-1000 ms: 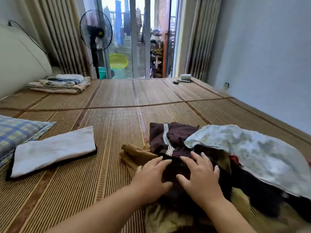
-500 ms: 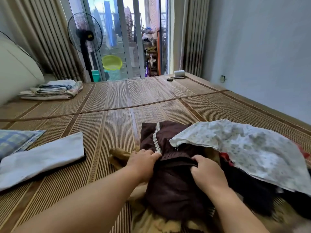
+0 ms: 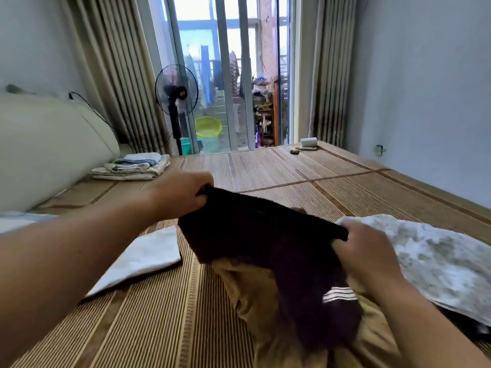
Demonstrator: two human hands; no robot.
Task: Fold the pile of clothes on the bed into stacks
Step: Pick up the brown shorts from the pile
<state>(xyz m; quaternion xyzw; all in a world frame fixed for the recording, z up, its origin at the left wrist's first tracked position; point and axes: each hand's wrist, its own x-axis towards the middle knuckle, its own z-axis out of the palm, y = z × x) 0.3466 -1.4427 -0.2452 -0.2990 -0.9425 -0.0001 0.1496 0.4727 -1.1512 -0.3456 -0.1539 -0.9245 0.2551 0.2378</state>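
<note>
Dark maroon fabric, a garment point(image 3: 271, 243) with white stripes near its lower end, is stretched between a person's two hands above a bed covered in a woven bamboo mat point(image 3: 279, 171). The left hand point(image 3: 180, 193) is closed in a fist on the garment's upper corner, raised and farther out; the right hand point(image 3: 364, 251), lower and nearer the body, is clenched on the opposite corner. The cloth hangs down from both grips onto a tan garment point(image 3: 249, 282) that lies below and between the hands. Just beyond the right hand, touching or nearly touching it, lies a pale floral-print piece point(image 3: 430, 258) draped over the rest of the pile. Below the left forearm a folded white cloth point(image 3: 143, 258) rests flat on the mat. Farther out past the left hand, a stack of folded linens point(image 3: 132, 167) sits against a cream padded headboard point(image 3: 47, 144). Beyond both hands, beige curtains point(image 3: 111, 75) frame a sliding glass door point(image 3: 220, 75), with a standing fan point(image 3: 176, 91) and a yellow-green basin point(image 3: 207, 126) near it. A grey wall point(image 3: 430, 88) runs along the right-hand side.
</note>
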